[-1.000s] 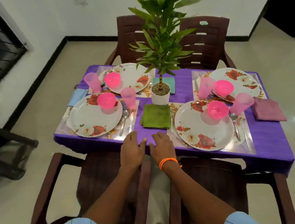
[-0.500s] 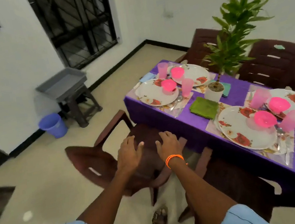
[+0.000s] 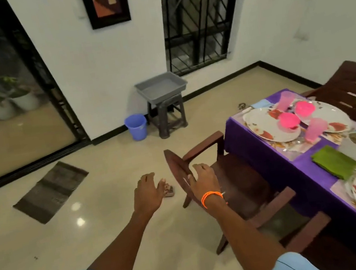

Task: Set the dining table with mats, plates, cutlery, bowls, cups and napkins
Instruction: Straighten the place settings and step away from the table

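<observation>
As I face the wall, these lie before me, largest first:
Table [image 3: 271,161]: at my right under a purple cloth, with floral plates [image 3: 269,125], pink bowls [image 3: 288,120], pink cups [image 3: 316,129] and a green napkin [image 3: 334,161] on it.
Chair [image 3: 232,172]: brown, pushed against the table's near side.
Grey tray [image 3: 161,87]: on a stool by the wall, a blue bucket [image 3: 136,127] beside it.
My right hand [image 3: 203,177]: fingers loose, grasping nothing, over the chair back.
My left hand [image 3: 148,193]: fingers spread, empty, above the floor.
</observation>
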